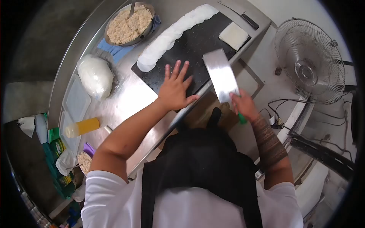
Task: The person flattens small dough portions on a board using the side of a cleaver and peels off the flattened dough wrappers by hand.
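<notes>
Spread flat with its fingers apart, my left hand (176, 89) rests on the near left part of the black board (190, 53) and holds nothing. My right hand (245, 104) grips the green handle of a wide cleaver (221, 76), whose blade points up and away past the board's near edge. A long row of overlapping round white wrappers (171, 36) runs along the board's far side. On its right end lies a stack of square pale sheets (233, 36).
Behind the board's left end stands a metal bowl of filling (129, 24) on a blue cloth (118, 50). A plastic-wrapped white mass (95, 76), a yellow bottle (82, 127) and clear lids sit left. A black-handled knife (249, 21) lies back right, near a fan (306, 68).
</notes>
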### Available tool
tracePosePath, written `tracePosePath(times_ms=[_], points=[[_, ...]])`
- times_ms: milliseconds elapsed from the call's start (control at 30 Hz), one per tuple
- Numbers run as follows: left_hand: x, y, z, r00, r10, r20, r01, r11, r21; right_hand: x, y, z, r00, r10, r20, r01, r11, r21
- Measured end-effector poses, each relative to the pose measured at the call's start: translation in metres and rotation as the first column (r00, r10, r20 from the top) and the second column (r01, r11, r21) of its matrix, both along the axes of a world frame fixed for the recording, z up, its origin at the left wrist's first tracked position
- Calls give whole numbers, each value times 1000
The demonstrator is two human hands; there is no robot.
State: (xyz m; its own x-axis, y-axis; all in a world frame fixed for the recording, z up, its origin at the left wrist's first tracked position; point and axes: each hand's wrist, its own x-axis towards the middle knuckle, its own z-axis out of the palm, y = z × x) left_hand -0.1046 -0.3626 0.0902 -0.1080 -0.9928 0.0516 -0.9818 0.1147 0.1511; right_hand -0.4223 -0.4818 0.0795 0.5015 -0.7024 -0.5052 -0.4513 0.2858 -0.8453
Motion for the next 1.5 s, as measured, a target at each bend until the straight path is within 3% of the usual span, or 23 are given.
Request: tracePosePath(times_ms=[100,200,300,400,500,567,633,700,767,833,867,1033,1133,1200,1333,1433,1500], points=[[-28,-25,-57,997,-13,-77,14,1000,9,34,-73,38,977,-163,135,172,984,-54],[-41,-33,-54,996,-49,-70,54,996,65,61,-122,69,896,-236,377,263,964,-23],[-39,-45,-38,990,-117,-84,127,983,132,68,-145,6,870,-308,384,346,938,-31],[-37,-42,-43,978,-162,-134,176,979,98,49,-129,-63,907,-408,105,379,899,220],[-31,-46,-47,970,-164,-179,177,983,56,23,-105,-57,960,-259,109,233,951,204],[-14,-44,-59,822,-99,-560,59,994,-89,12,-76,-45,1000,-27,3,26,995,101],[2,-51,-80,382,84,-920,-389,918,-78,18,-51,-25,979,192,-65,-186,979,79],[31,-52,-46,415,235,-879,-532,847,-25,35,-30,-8,923,377,-81,-366,923,119],[43,-55,-37,859,303,-412,-382,916,-123,55,-14,-30,852,521,-51,-522,853,3],[38,-45,-40,992,-35,-119,35,999,-1,84,-5,-29,763,636,-110,-639,769,13],[33,-31,-54,986,-163,-40,165,984,71,91,-3,-32,728,675,-120,-680,733,5],[-4,-23,-51,979,-132,-154,151,981,122,55,19,-47,741,670,42,-668,742,-54],[-16,-30,-53,981,-110,-159,131,983,131,55,7,-39,742,665,-83,-660,747,79],[1,-43,-53,988,-83,-131,99,988,121,72,-7,-32,746,660,-94,-663,748,-9],[27,-63,-57,996,-63,-61,63,998,-14,95,-26,-31,737,647,-195,-675,714,-184],[45,-91,-60,999,-24,-44,16,986,-169,101,-31,-45,782,580,-230,-623,743,-245],[50,-108,-57,1000,-5,-24,0,978,-208,106,-23,-22,814,519,-260,-576,778,-251]])
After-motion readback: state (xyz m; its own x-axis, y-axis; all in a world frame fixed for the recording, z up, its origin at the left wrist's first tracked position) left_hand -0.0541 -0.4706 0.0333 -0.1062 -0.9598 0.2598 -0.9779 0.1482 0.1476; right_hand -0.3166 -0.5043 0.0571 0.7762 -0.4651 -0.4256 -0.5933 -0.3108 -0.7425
